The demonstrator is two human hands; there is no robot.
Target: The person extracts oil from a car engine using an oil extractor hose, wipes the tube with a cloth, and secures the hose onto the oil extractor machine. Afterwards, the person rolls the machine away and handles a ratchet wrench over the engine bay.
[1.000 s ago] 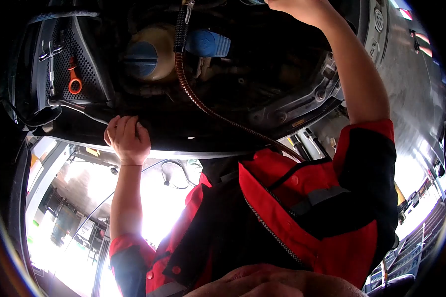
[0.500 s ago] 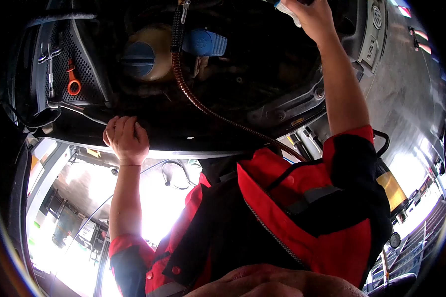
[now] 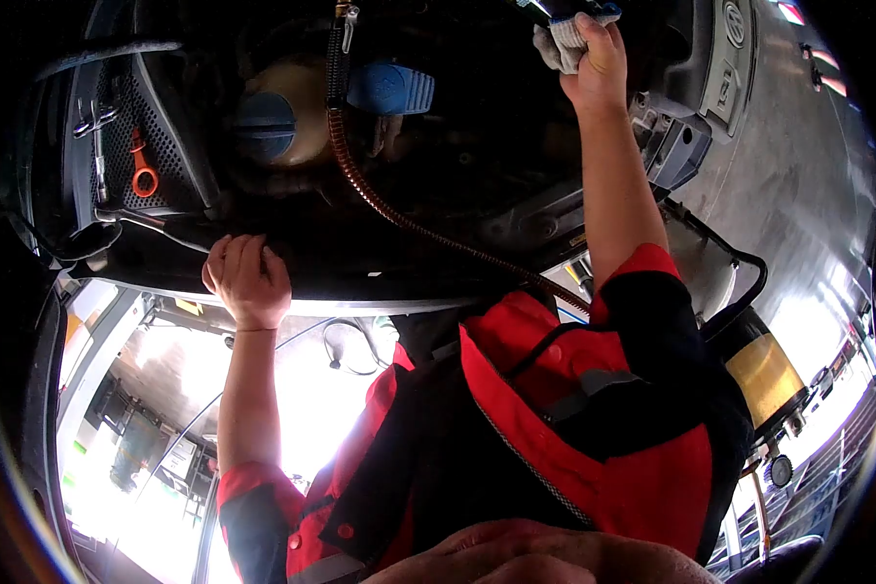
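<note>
The right hand [image 3: 596, 66] has come down from the top edge and inward, bringing the crumpled grey-white knitted cloth [image 3: 562, 46] in its grip further into view. The red-and-black sleeve [image 3: 652, 307] has swung inward too, uncovering a yellow cylinder [image 3: 764, 375] with dark ends, a bent black tube [image 3: 761, 274] and a round dial gauge [image 3: 779, 472].

I count two hands, the left hand [image 3: 248, 280] and the right hand [image 3: 599, 73]. Toward the far side I make out two blue caps, one round cap [image 3: 266, 128] and one ribbed cap [image 3: 391, 88]; at left, one orange ring handle [image 3: 144, 182].
</note>
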